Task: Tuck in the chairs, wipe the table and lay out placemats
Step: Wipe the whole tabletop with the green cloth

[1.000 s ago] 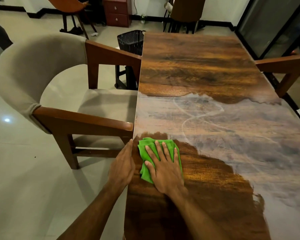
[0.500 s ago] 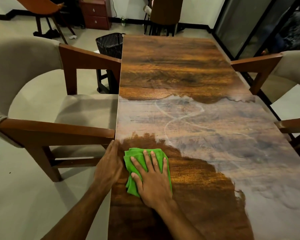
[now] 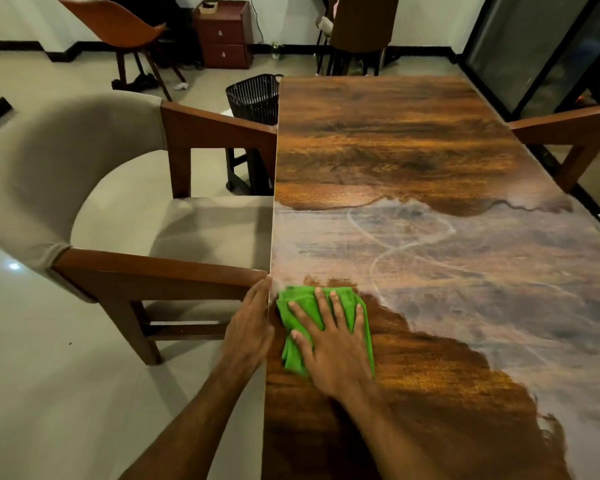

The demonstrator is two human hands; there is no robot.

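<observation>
At the near left edge of the table (image 3: 395, 133), the right hand (image 3: 333, 348) is pressing flat on the green cloth (image 3: 298, 301), its fingers straight and spread, curling round nothing. The left hand (image 3: 248, 330) is lying open along the table's side edge, its fingertips reaching the end of the beige chair's (image 3: 49, 174) wooden armrest. Compared with half a second earlier, hand and cloth are staying on much the same patch, at the border between the dark wiped wood and the hazy film covering the middle of the top. Mostly the view is swinging back left, so the chair on the right (image 3: 575, 133) is showing little beyond its armrest. The folded cloth is lying flat, slightly longer than wide, with its long axis running roughly along the table's length. The right fingers are pointing toward the far end.
</observation>
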